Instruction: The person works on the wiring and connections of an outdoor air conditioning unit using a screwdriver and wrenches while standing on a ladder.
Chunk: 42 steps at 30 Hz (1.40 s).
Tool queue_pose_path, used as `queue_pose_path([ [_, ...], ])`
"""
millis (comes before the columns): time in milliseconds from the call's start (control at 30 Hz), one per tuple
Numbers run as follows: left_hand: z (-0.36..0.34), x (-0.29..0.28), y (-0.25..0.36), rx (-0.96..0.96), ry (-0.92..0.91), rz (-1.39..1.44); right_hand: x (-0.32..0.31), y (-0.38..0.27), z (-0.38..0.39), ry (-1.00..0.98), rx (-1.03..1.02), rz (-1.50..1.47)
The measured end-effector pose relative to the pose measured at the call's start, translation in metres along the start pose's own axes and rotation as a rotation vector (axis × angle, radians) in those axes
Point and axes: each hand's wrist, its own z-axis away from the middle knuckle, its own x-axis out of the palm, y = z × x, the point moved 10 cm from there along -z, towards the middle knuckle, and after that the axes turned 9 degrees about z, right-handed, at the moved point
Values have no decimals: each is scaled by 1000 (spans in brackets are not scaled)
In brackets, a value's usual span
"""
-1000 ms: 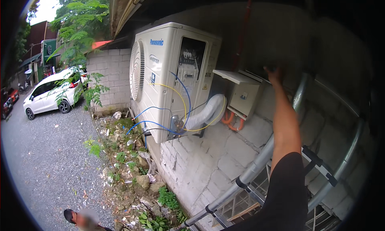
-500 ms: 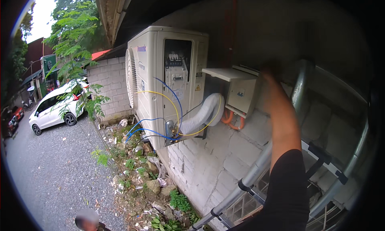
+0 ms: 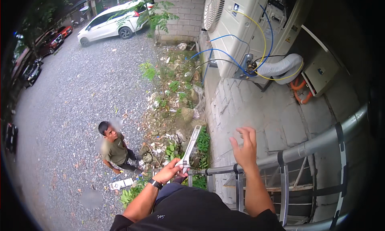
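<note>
My left hand (image 3: pixel 167 173) is closed round the jaw end of a silver adjustable wrench (image 3: pixel 191 147), whose handle points up and away from me. My right hand (image 3: pixel 246 148) is raised in front of the block wall with its fingers apart, holding nothing, just above the side rail of a metal ladder (image 3: pixel 262 163). Farther off, a white outdoor air-conditioner unit (image 3: pixel 227 30) is mounted at the wall, its side panel opening uncovered. Blue, yellow and black hoses (image 3: pixel 262 26) run from its valves, and a white wrapped pipe (image 3: pixel 286 67) bends toward the wall.
A grey electrical box (image 3: pixel 322 73) with its lid raised and orange conduit (image 3: pixel 303 96) hangs right of the unit. Below me, a person in a green shirt (image 3: pixel 116 150) stands on gravel (image 3: pixel 92 98), looking up. A white car (image 3: pixel 114 22) is parked beyond; rubble and plants line the wall.
My view has tilted down and left. The right arm, earlier stretched up beside the electrical box, has come down with the hand open. My left hand with the wrench has come into view.
</note>
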Motion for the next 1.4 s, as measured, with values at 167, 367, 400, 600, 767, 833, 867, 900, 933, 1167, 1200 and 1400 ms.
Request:
queue_pose_path([
  [167,-3,102,51,108,-296,-603,31,-78,71,-353,-557,360],
  [367,-9,144,4,-59,-550,-459,96,18,138,-1088,-502,410],
  [400,-11,141,-8,-145,-550,-303,94,29,138,-1066,-432,380],
  [600,-40,-90,-99,-47,253,45,21,61,72,-627,-293,463],
  [767,51,-299,-204,-14,1087,481,-27,122,40,-566,-9,542],
  [833,69,-329,-229,-96,1158,426,-42,152,36,-517,107,577],
  [867,70,-330,-235,-101,1150,420,-46,149,31,-470,89,512],
  [900,72,-328,-239,-106,1128,368,-54,143,22,-416,66,454],
  [933,72,-327,-246,-131,1093,326,-52,147,18,-535,142,373],
  [1167,22,-328,-277,-323,1047,375,-64,146,7,-552,197,345],
  [1200,8,-326,-271,-317,1016,352,-59,151,13,-594,172,389],
  [1400,-51,-328,-220,-242,910,346,-57,144,17,-622,154,457],
])
